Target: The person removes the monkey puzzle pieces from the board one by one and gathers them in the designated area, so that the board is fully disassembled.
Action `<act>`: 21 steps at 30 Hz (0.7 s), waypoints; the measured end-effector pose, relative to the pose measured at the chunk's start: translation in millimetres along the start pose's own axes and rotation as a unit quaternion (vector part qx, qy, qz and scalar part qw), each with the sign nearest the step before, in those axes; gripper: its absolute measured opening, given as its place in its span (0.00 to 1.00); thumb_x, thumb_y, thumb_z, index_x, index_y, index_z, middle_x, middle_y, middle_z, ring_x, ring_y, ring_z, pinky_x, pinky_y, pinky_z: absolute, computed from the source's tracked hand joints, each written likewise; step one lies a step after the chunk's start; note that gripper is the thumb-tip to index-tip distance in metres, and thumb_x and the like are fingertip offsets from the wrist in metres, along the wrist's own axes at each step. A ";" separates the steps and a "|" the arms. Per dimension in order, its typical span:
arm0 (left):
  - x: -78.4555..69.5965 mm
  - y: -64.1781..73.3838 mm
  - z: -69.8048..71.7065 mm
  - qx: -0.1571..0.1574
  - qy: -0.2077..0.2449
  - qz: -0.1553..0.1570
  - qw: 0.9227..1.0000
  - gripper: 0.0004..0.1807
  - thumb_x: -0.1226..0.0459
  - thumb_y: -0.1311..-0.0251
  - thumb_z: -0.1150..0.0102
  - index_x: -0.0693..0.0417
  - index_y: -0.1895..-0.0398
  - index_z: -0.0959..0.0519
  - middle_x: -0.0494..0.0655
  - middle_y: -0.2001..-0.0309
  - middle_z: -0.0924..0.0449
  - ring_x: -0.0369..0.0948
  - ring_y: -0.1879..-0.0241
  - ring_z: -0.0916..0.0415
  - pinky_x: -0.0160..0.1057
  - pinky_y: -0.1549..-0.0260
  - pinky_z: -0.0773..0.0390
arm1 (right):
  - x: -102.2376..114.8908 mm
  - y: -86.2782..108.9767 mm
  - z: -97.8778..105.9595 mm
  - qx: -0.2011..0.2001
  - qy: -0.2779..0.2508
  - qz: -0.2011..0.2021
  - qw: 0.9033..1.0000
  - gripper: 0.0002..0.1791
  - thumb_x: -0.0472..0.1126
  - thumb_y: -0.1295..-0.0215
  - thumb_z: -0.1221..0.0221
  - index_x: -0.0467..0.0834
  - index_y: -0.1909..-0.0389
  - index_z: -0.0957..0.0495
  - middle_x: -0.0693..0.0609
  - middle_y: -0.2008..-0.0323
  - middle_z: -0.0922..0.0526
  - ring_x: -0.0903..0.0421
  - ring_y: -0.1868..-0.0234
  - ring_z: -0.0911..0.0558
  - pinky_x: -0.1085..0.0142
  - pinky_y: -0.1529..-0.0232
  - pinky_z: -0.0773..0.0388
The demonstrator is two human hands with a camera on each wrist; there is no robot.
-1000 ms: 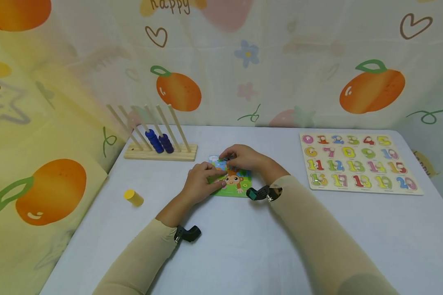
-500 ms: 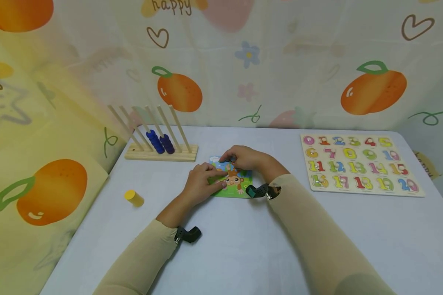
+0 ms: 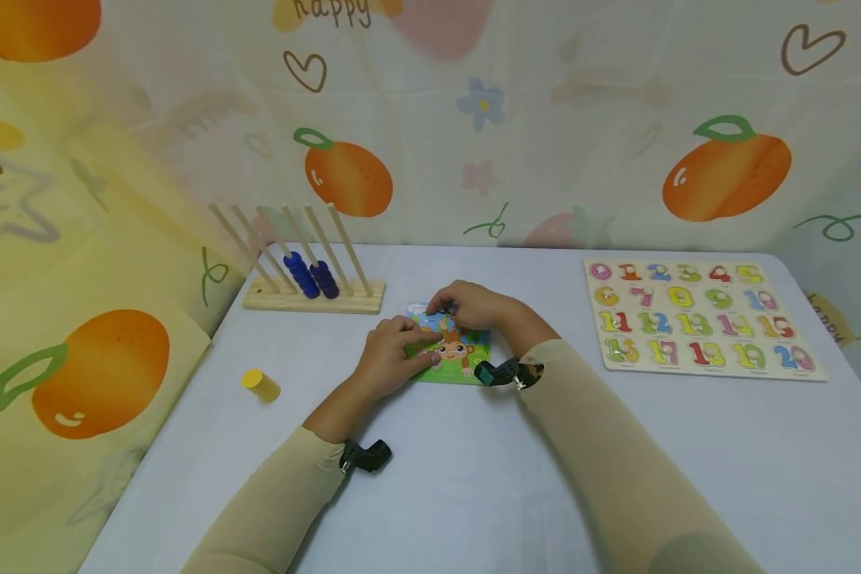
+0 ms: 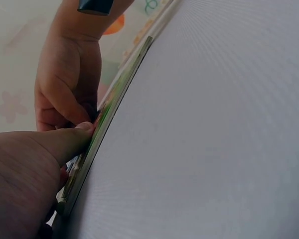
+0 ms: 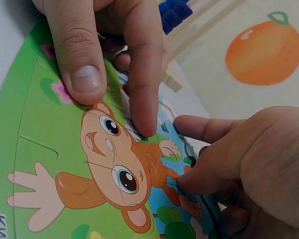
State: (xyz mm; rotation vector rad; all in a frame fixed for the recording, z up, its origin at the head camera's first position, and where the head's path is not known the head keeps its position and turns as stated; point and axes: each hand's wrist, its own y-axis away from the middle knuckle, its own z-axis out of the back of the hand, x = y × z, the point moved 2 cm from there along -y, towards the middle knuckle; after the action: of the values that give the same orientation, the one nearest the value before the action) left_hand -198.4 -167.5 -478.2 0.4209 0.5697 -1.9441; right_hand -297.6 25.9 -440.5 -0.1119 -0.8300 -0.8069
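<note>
A jigsaw puzzle point(image 3: 477, 355) with a cartoon monkey on green and blue lies flat on the table, under both hands. My left hand point(image 3: 387, 355) rests at its left side; in the right wrist view the thumb point(image 5: 87, 82) and forefinger point(image 5: 143, 109) press on the picture beside the monkey's head. My right hand point(image 3: 473, 305) reaches over the top edge. Its thumb and forefinger pinch at a puzzle piece point(image 5: 170, 149) in the blue upper part, where a piece outline looks slightly raised. The other right fingers curl by the puzzle's edge, partly hidden.
A wooden peg stand point(image 3: 312, 296) with blue and dark purple beads stands at the back left. A yellow cylinder point(image 3: 261, 386) lies left of the left arm. At the right lies a number board point(image 3: 703, 319) with coloured numerals. A printed curtain hangs behind the table.
Both hands stay at nearly the same spots on the puzzle. The right fingers have shifted slightly at its upper edge; the other objects have not moved.
</note>
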 end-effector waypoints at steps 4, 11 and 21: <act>-0.7 0.1 0.5 0.004 0.002 0.004 1.000 0.19 0.53 0.35 0.24 0.42 0.42 0.09 0.47 0.51 0.22 0.47 0.55 0.31 0.50 0.55 0.35 | 0.2 0.4 -0.8 -0.006 -0.005 0.009 1.000 0.33 0.18 0.42 0.48 0.42 0.38 0.15 0.43 0.36 0.22 0.47 0.34 0.27 0.52 0.31 0.31; -0.6 -0.6 1.3 0.008 0.002 0.014 1.000 0.18 0.53 0.34 0.25 0.41 0.42 0.10 0.47 0.51 0.22 0.47 0.54 0.30 0.51 0.55 0.35 | -1.6 -0.3 -0.8 -0.009 -0.026 -0.001 1.000 0.32 0.19 0.41 0.47 0.44 0.39 0.15 0.45 0.34 0.23 0.48 0.34 0.28 0.53 0.32 0.31; -1.4 -0.4 1.1 0.009 0.002 0.015 1.000 0.18 0.53 0.33 0.25 0.41 0.41 0.10 0.47 0.52 0.22 0.47 0.56 0.32 0.50 0.54 0.36 | -7.1 2.9 -1.2 -0.037 -0.078 -0.025 0.996 0.29 0.24 0.38 0.44 0.48 0.38 0.20 0.48 0.42 0.20 0.49 0.43 0.24 0.56 0.41 0.28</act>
State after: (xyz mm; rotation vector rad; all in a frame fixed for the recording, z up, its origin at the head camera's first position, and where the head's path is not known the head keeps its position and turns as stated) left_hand -198.3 -167.0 -476.4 0.4434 0.5459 -1.9215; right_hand -297.7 31.7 -445.7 -0.2232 -0.9522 -0.8847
